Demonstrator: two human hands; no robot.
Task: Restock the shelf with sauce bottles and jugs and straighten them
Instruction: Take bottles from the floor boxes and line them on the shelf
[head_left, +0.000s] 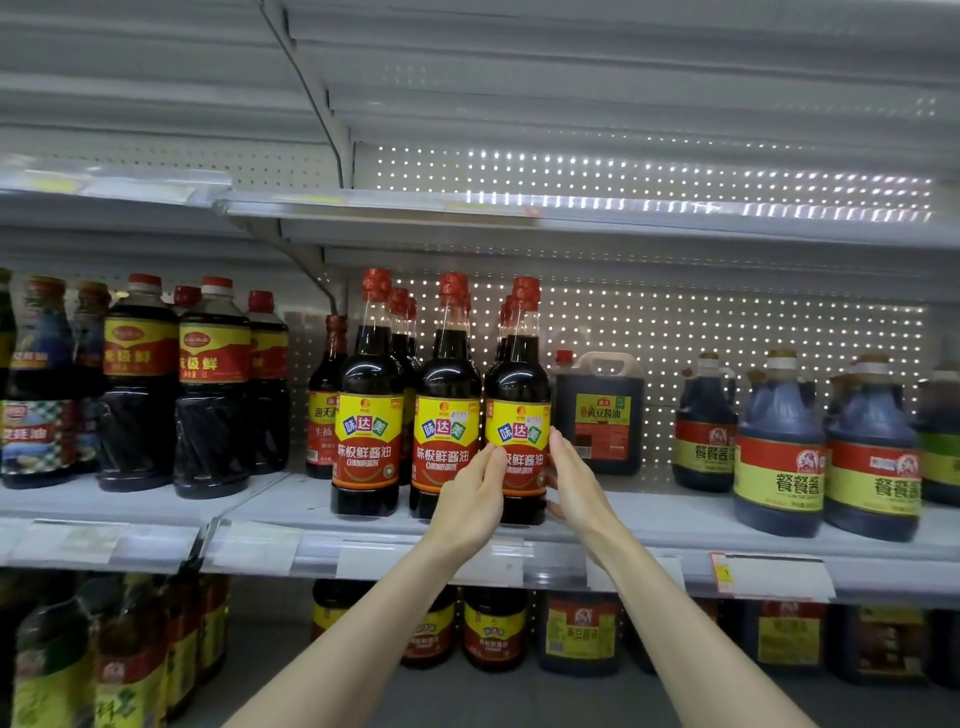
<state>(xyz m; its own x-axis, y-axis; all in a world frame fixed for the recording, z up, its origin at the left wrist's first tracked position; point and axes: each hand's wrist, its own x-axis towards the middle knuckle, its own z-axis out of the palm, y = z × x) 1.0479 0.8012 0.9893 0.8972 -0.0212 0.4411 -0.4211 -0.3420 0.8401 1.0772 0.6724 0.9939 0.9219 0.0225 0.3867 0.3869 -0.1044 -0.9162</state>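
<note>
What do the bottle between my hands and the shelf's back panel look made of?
The soy sauce bottle: clear, glossy glass or plastic, unclear which; dark sauce shows through. The back panel: probably white-painted perforated metal, rows of small holes.

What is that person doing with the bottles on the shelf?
A person is tidying a grey metal shop shelf. The left hand holds a tall dark sauce bottle with a red cap and yellow-red label, and the right hand presses flat against its other side. It stands upright at the shelf's front, rightmost of three matching bottles.
</note>
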